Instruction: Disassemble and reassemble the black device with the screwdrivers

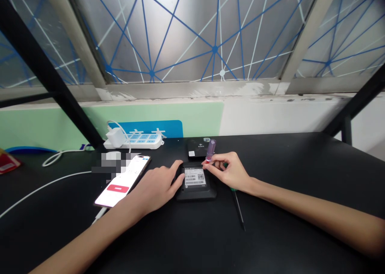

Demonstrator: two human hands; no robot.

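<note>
A small black box (197, 186) with a white label lies bottom up on the black table. My left hand (156, 188) rests on its left edge with the fingers spread flat against it. My right hand (230, 170) pinches a screwdriver with a purple handle (211, 149), held upright at the box's far right corner. A second black box (197, 148) sits just behind the first.
A phone (120, 184) with a lit screen lies left of my left hand, on a white cable (39, 190). A white power strip (135, 141) with a charger stands at the back. A green-handled screwdriver (239, 208) lies under my right wrist. Black frame posts rise at both sides.
</note>
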